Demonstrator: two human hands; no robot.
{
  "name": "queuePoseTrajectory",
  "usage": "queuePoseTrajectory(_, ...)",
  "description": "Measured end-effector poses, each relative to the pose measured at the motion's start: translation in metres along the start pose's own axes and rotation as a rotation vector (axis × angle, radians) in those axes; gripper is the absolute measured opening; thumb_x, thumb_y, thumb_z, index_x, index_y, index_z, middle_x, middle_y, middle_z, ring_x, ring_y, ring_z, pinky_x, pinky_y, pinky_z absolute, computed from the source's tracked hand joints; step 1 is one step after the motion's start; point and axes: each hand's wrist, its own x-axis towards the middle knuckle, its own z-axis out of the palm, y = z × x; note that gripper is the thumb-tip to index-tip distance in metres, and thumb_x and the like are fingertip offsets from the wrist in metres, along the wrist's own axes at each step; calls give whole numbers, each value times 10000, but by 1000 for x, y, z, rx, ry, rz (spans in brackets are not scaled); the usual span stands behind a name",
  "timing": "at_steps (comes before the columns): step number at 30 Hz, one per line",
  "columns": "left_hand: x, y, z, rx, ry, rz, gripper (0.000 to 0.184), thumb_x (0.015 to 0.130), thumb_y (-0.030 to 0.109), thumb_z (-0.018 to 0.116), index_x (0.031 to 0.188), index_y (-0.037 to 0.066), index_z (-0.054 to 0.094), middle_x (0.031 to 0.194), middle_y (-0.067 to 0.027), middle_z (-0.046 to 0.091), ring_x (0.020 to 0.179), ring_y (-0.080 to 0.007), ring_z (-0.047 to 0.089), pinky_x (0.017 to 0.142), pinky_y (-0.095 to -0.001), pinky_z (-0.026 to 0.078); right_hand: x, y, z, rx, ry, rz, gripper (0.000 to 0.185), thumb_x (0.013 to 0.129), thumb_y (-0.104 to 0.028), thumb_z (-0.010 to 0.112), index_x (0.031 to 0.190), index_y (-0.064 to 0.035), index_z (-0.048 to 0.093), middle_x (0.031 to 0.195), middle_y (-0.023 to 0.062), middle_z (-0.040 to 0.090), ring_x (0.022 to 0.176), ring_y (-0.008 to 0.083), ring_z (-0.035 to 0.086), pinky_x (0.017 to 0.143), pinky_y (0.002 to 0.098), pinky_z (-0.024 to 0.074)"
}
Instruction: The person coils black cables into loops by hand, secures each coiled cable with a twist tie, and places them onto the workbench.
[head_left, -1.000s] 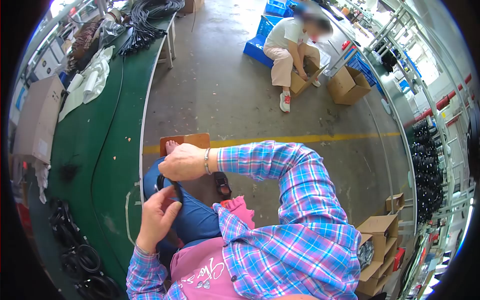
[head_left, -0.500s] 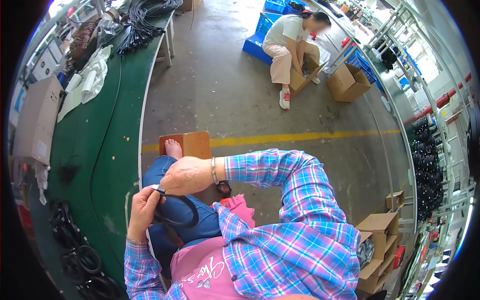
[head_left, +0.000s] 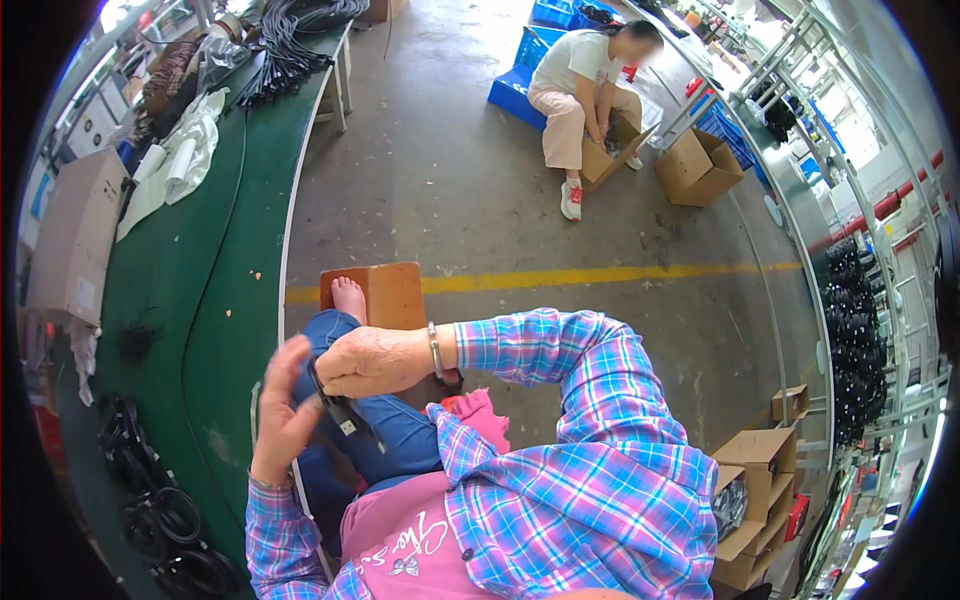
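Note:
My right hand is closed round a black cable above my bent knee. One end of the cable hangs below the fist and shows a pale metal plug. Its other parts are smeared or hidden by the fingers. To the left, my left hand is raised with its fingers stretched out and blurred, the thumb close to the cable. No object shows in that palm.
At left runs a green worktable with coiled black cables and a cable bundle. A seated person reaches into a cardboard box across the aisle. More cardboard boxes stand at lower right.
My left hand has let go of the cable end and its fingers have spread upward. The cable loop has dropped out of its curve, and a plug now hangs under my right fist.

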Motion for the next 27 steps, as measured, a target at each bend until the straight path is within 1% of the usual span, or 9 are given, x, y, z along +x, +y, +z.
queuePoseTrajectory(5,-13,-33,-1,-172,-295,-255,347,770,4,645,1111,6,584,1032,-64,619,1006,-166,587,908,-296,445,2,-17,5,290,-26,123,206,919,-193,512,828,-14,558,662,83,553,583,180,561,585,313,471)
queuePoseTrajectory(6,-12,-31,-4,-182,-328,-262,217,772,27,666,982,3,618,894,-52,607,891,-146,591,822,-276,460,1,-15,6,324,-90,217,215,924,-203,506,823,-20,558,648,69,539,575,166,548,576,303,468)
queuePoseTrajectory(10,-16,-28,-7,61,-57,56,88,803,78,674,851,19,631,745,-32,569,698,-97,512,622,-250,406,-11,-15,11,979,-173,572,237,955,-218,487,792,-50,521,620,-21,407,513,100,425,498,276,425)
queuePoseTrajectory(13,-24,-26,4,-32,61,-93,105,806,94,679,865,21,633,721,-22,555,665,-90,492,590,-240,392,-22,1,34,1544,-98,587,259,954,-239,496,744,-86,488,590,-53,307,468,67,328,439,246,384)
queuePoseTrajectory(17,-12,-23,7,192,178,38,74,855,57,628,912,11,634,752,-18,558,656,-91,476,588,-240,400,-15,-4,60,1759,-170,632,345,974,-309,460,685,-129,408,557,-57,234,436,66,234,405,240,224)
queuePoseTrajectory(19,-28,-51,4,177,263,28,79,867,35,608,937,4,626,787,-40,578,696,-93,509,621,-242,425,-12,2,91,1685,-52,635,353,953,-334,486,664,-158,385,560,-55,262,430,61,271,404,243,224)
queuePoseTrajectory(21,-45,-91,-8,151,298,53,140,876,85,610,985,-2,611,895,-103,636,812,-161,608,733,-259,475,-4,7,112,1625,122,961,282,941,-326,503,719,-169,427,596,-52,319,461,58,338,420,228,274)
queuePoseTrajectory(23,-61,-114,-14,211,392,30,119,884,100,610,944,-2,624,853,-54,617,753,-117,547,670,-251,449,-1,18,134,1505,151,1094,125,878,-227,577,867,-120,514,655,-31,413,530,72,437,456,242,378)
queuePoseTrajectory(27,-49,-85,-26,160,453,-104,158,878,144,616,942,2,641,785,-17,615,709,-73,540,641,-222,442,10,7,139,959,78,663,198,940,-218,425,981,-84,565,732,-2,530,593,70,492,438,214,374)
